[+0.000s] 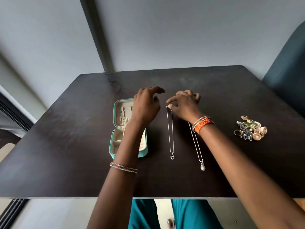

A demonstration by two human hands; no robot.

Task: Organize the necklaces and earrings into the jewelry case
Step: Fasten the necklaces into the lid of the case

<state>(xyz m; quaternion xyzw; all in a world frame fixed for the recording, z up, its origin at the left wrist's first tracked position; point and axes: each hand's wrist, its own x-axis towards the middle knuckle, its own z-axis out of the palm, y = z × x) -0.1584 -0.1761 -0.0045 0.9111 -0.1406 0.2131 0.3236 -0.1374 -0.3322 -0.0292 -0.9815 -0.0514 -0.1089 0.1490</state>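
Necklaces: two silver chains lay side by side on the dark table, long axes running away from the person, pendants nearest them.
Heart necklace: its far end sat at the right hand's fingers.
Right hand: thumb and forefinger pinched that chain's top.
Left hand: hovered beside it, fingers loosely spread, holding nothing.
Oval-pendant necklace: partly under the right wrist.
Jewelry case: open, left of the chains.
Earrings: heaped well to the right.
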